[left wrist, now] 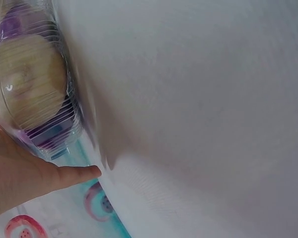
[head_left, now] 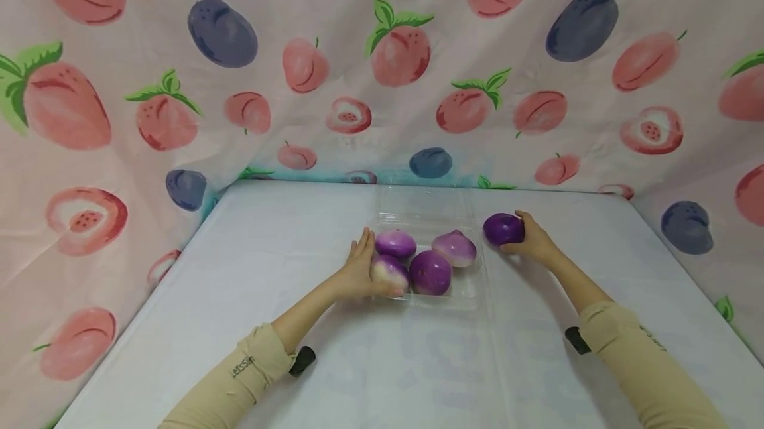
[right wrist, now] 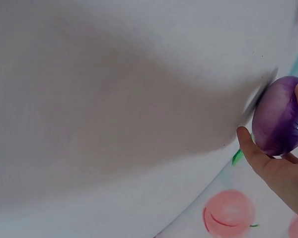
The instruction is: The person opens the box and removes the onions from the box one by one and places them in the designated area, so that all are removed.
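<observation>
In the head view, my right hand (head_left: pixel 533 242) grips a dark purple onion (head_left: pixel 501 229) between thumb and fingers, to the right of a clear plastic box (head_left: pixel 462 290). The right wrist view shows this onion (right wrist: pixel 275 119) close over the white surface, with shadow below it. My left hand (head_left: pixel 360 274) rests against the box's left side, fingers straight and thumb along the front edge. Inside the box sit several purple-and-white onions: one at back left (head_left: pixel 396 243), one at front left (head_left: pixel 390 273), a round one (head_left: pixel 431 272) at front middle, and a pointed one (head_left: pixel 455 248) at right.
The box's clear lid (head_left: pixel 424 202) lies folded back behind it. A white cloth (head_left: pixel 286 230) covers the table. Behind and at both sides hangs a fruit-print curtain (head_left: pixel 334 24). Dark wrist devices (head_left: pixel 302 361) stick out beneath both sleeves.
</observation>
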### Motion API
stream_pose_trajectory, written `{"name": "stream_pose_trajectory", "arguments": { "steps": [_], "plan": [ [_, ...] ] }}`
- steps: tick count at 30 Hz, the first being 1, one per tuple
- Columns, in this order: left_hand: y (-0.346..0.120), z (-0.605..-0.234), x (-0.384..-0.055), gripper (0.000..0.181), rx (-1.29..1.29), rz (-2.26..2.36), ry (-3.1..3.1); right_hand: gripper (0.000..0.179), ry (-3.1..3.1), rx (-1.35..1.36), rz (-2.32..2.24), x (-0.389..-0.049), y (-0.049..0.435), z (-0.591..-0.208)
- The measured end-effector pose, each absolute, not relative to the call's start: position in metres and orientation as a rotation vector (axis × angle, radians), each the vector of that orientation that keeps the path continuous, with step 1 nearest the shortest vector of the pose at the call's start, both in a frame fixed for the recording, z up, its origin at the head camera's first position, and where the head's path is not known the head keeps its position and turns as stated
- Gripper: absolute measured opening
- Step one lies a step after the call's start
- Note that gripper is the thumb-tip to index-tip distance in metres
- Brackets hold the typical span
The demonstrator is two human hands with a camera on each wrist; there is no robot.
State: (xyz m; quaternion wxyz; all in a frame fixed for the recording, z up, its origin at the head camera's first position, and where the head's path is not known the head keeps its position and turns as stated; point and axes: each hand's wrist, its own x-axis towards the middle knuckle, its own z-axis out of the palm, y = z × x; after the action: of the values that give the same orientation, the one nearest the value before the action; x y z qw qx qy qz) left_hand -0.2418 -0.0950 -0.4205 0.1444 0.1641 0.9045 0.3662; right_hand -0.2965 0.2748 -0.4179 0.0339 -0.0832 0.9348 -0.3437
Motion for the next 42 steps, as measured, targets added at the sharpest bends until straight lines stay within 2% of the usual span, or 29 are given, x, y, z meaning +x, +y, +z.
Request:
{"name": "stream_pose_trajectory", "arguments": {
  "steps": [10, 24, 31, 42],
  "plan": [
    [-0.092, -0.421, -0.241, 0.130, 0.466, 1.060, 2.600, 0.091, 2.870, -0.273, -1.094, -0.295, 0.276, -0.418],
    [-0.092, -0.421, -0.243, 0.128, 0.427, 1.076, 2.596, 0.077, 3.014, -0.408, -1.020, -0.291, 0.269, -0.412],
    [-0.096, -0.424, -0.243, 0.128, 0.420, 1.070, 2.594, 0.059, 3.162, -0.619, -1.109, -0.280, 0.251, -0.410],
    [-0.095, -0.421, -0.241, 0.134, 0.457, 1.121, 2.564, 0.055, 3.185, -0.665, -1.127, -0.260, 0.233, -0.404]
  ]
}}
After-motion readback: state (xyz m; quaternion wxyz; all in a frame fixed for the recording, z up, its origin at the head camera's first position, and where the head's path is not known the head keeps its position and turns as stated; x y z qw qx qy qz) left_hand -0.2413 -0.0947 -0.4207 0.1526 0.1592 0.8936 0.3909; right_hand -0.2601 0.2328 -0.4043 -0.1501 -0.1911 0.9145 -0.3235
